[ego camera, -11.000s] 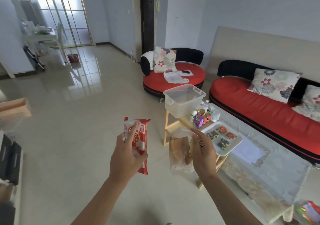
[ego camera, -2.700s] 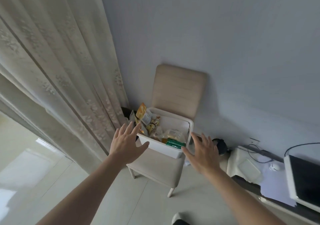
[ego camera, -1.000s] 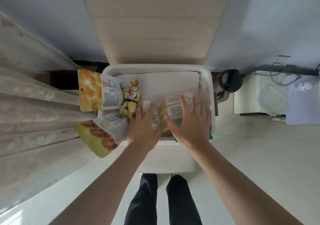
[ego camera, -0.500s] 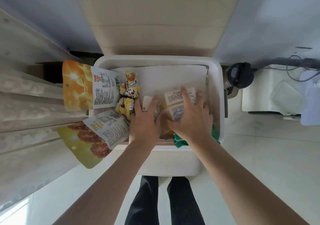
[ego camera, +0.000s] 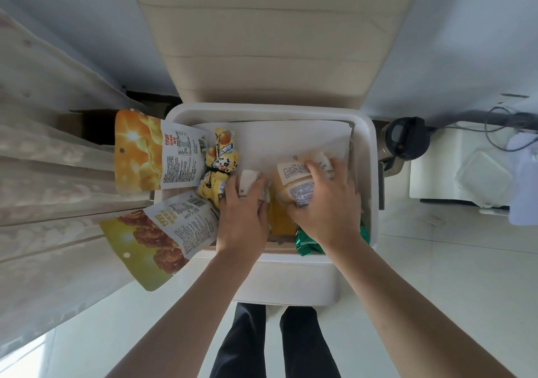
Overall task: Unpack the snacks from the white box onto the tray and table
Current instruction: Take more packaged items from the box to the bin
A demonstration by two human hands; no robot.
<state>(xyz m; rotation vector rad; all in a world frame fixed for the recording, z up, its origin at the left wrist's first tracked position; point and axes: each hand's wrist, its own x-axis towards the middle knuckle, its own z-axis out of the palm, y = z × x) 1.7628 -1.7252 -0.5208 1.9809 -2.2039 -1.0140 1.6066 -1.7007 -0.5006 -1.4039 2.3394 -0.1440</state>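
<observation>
The white box (ego camera: 365,133) stands on a beige chair right below me. Both hands are inside it. My left hand (ego camera: 243,217) grips a small clear-wrapped snack (ego camera: 247,181). My right hand (ego camera: 327,205) curls round a wrapped bread bun with a white label (ego camera: 294,185). Two large yellow snack bags (ego camera: 151,150) (ego camera: 157,232) hang over the box's left rim. A yellow bundle of small packs (ego camera: 217,170) lies beside them. A green packet (ego camera: 305,242) shows under my right wrist.
The beige chair back (ego camera: 262,36) rises behind the box. A curtain (ego camera: 43,159) hangs close on the left. At the right stand a black-lidded flask (ego camera: 407,137) and a low white unit with cables (ego camera: 465,159). My legs (ego camera: 273,345) are below the seat.
Since the earlier frames I have come up to the chair and put both hands into the box. In the last second the fingers have closed round the small snack and the bun.
</observation>
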